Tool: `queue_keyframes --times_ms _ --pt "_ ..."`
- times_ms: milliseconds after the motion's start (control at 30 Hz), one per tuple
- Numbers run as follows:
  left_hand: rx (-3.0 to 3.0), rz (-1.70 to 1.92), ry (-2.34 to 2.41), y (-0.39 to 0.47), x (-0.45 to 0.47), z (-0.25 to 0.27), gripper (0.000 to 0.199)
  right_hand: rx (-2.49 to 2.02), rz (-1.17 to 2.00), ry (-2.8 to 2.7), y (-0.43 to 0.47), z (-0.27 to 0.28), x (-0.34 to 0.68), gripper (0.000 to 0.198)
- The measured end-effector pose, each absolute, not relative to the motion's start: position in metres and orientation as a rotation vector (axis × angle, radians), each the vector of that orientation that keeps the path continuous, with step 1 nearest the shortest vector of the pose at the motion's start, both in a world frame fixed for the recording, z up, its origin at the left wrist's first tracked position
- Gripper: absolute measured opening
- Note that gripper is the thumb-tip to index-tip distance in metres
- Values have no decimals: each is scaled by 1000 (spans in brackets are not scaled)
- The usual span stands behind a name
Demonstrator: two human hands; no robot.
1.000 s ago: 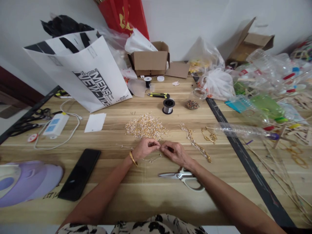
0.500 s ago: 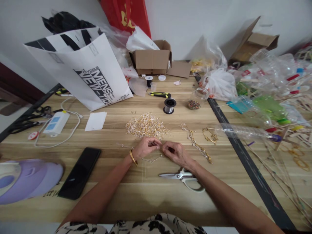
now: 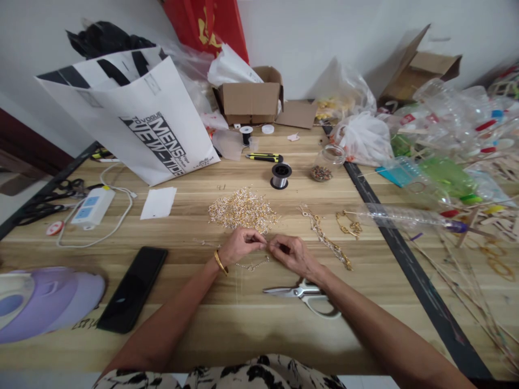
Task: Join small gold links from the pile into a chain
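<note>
One pair of scissors [image 3: 290, 292] sits closest on the worktop [image 3: 243, 329], blades pointing left, handles by the right forearm [image 3: 365, 316], with a black phone [image 3: 132, 290] off to the left. Just past the blades there's a short, thin chain [image 3: 251, 268], near the fingertips, but I can't tell if it's hooked up to anything. Left hand [image 3: 244, 244] (gold bangle [image 3: 221, 263] on that wrist) and right hand [image 3: 292, 254] meet tip to tip, both curled into a pinch; whatever's between them, if anything, is too tiny to make out. So I'd call this step close-up fingertip fiddling, maybe with bits like those in the gold-and-silver pile [image 3: 243, 209] right beyond. Next move wants a steady, light pinch, I reckon, since pieces that small look easy to drop. Right of the pile: a chain bundle [image 3: 326, 239] and a gold loop [image 3: 347, 226]. Farther back: wire spool [image 3: 280, 177], bead jar [image 3: 322, 173], then craft knife [image 3: 263, 158].
</note>
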State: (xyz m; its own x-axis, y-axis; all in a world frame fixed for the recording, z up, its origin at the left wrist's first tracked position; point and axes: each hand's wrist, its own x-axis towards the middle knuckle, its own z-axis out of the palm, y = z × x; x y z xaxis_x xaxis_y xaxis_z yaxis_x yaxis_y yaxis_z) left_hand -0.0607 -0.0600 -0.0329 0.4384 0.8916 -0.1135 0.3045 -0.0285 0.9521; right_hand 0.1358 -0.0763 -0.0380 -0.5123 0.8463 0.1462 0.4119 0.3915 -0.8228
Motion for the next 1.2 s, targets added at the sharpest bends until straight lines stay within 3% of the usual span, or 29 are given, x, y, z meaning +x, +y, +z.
queue_keyframes --times_ms 700,1200 --pt "1467 683 1086 -60 -62 -24 12 -1071 1003 -2089 -78 -36 135 10" --pt "1372 703 1038 -64 -56 -28 23 -1029 991 -2102 -78 -34 136 15"
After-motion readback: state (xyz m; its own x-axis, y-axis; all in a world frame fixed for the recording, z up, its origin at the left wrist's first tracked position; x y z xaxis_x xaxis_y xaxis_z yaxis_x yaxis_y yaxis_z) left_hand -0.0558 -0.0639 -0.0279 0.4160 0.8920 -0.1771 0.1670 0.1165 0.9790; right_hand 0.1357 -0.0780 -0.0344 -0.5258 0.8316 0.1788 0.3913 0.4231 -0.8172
